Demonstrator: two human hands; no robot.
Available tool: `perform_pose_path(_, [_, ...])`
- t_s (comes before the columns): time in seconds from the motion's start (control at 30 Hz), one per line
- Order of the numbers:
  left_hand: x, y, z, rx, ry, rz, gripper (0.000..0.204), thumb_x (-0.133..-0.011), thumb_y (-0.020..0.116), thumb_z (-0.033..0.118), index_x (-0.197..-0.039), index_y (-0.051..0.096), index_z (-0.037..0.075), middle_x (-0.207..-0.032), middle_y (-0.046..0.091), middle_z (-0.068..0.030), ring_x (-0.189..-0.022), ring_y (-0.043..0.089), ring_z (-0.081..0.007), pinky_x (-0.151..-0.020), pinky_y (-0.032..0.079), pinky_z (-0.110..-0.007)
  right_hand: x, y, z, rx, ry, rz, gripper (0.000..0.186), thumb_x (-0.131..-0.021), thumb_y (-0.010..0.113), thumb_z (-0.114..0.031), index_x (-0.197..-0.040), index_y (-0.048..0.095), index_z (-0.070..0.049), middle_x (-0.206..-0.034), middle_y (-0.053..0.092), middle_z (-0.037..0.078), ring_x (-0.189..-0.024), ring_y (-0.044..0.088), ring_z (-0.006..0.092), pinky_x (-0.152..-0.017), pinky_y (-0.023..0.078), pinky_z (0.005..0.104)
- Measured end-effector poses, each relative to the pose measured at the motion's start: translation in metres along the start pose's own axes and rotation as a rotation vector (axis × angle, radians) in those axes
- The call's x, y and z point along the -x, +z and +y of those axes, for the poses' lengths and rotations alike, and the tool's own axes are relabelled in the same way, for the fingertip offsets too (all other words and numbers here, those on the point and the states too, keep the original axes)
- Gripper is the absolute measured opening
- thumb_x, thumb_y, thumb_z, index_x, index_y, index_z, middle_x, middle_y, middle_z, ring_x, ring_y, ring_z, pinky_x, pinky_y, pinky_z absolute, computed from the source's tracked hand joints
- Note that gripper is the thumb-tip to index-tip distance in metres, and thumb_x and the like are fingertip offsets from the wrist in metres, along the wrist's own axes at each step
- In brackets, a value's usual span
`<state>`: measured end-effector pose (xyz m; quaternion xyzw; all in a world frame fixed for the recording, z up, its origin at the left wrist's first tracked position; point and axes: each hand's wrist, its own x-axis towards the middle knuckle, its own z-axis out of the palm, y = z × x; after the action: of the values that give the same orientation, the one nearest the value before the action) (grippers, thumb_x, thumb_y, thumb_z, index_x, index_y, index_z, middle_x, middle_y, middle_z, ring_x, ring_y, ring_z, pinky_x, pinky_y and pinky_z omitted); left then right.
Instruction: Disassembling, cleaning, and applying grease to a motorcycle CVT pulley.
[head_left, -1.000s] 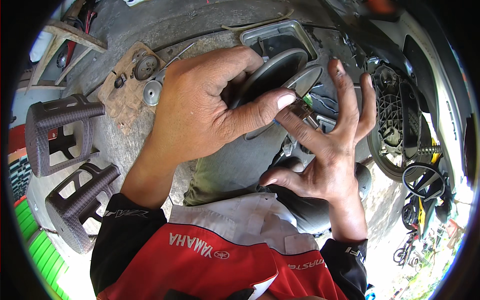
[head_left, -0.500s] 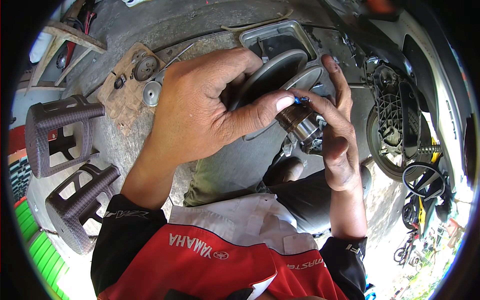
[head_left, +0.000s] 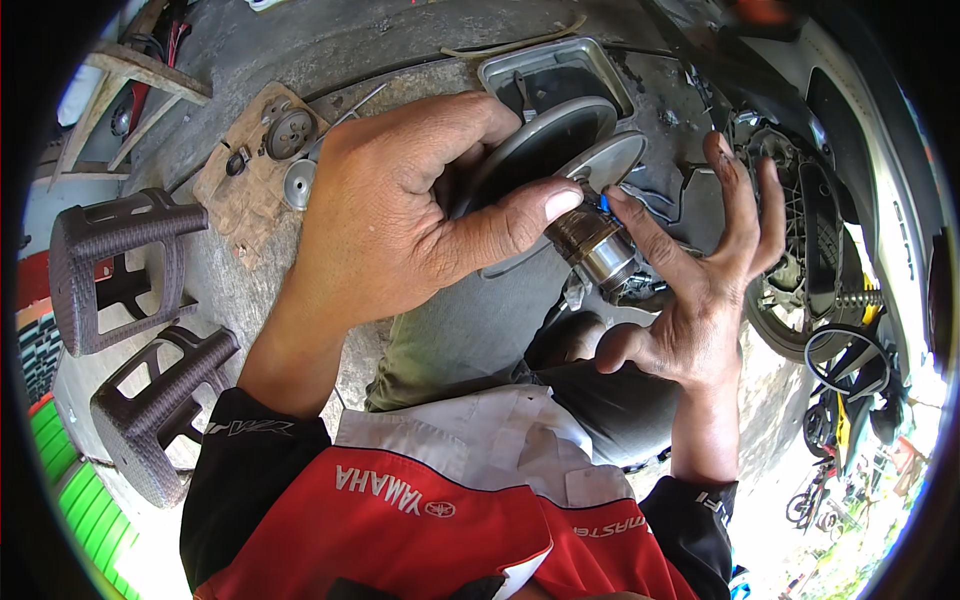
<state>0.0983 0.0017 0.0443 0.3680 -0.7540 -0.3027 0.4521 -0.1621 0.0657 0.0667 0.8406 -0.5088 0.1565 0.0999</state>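
Seen from the head camera, a mechanic's left hand holds a metal pulley assembly up in front of the chest, above the lap. The grip is closed around the two grey discs: fingers curl over their far edge while the thumb presses across the near face. From the discs a short cylindrical metal sleeve — brownish near the discs, bright steel at its free end — sticks out. Its long axis runs down and to the right, pointing towards the right hand.

The right hand is spread wide and holds nothing. Its index finger touches the upper side of the sleeve, close to a small blue spot, and the other fingers fan upward, apart from the part.

Behind the hands, on the concrete floor, lies a grey rectangular plastic cover. To the left a piece of brown cardboard carries two round metal parts and some smaller pieces. Farther left stand two dark wicker-pattern stools, one behind the other.

To the right is the open side of a scooter, its rear wheel and a coiled spring visible — other motorbikes stand in bright daylight beyond. The person wears a red, white and black jersey.
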Motion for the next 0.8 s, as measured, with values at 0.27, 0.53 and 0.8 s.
perform_pose_path(0.27, [0.000, 0.001, 0.002, -0.009, -0.011, 0.004, 0.038, -0.084, 0.088, 0.036, -0.095, 0.074, 0.003, -0.066, 0.061, 0.0006, -0.059, 0.055, -0.0065, -0.054, 0.043, -0.023, 0.004, 0.020, 0.010, -0.740, 0.255, 0.090, 0.098, -0.079, 0.047, -0.094, -0.126, 0.076, -0.013, -0.156, 0.039, 0.029, -0.150, 0.025, 0.0440, -0.123, 0.013, 0.0555])
perform_pose_path(0.53, [-0.001, 0.002, 0.002, -0.014, 0.002, 0.014, 0.040, -0.084, 0.088, 0.038, -0.095, 0.074, 0.002, -0.066, 0.062, -0.0002, -0.059, 0.056, -0.0071, -0.054, 0.043, -0.023, -0.002, 0.026, 0.002, -0.865, 0.249, -0.055, 0.099, -0.080, 0.048, -0.094, -0.130, 0.074, -0.012, -0.156, 0.035, 0.033, -0.151, 0.025, 0.0429, -0.121, 0.016, 0.0577])
perform_pose_path(0.8, [-0.001, 0.000, 0.002, -0.011, -0.019, 0.005, 0.038, -0.085, 0.087, 0.036, -0.096, 0.074, 0.002, -0.066, 0.061, 0.0004, -0.059, 0.055, -0.0071, -0.055, 0.043, -0.023, 0.008, 0.003, -0.003, -0.215, 0.067, 0.014, 0.112, -0.079, 0.035, -0.099, -0.129, 0.073, -0.008, -0.157, 0.040, 0.030, -0.150, 0.028, 0.0447, -0.122, 0.018, 0.0592])
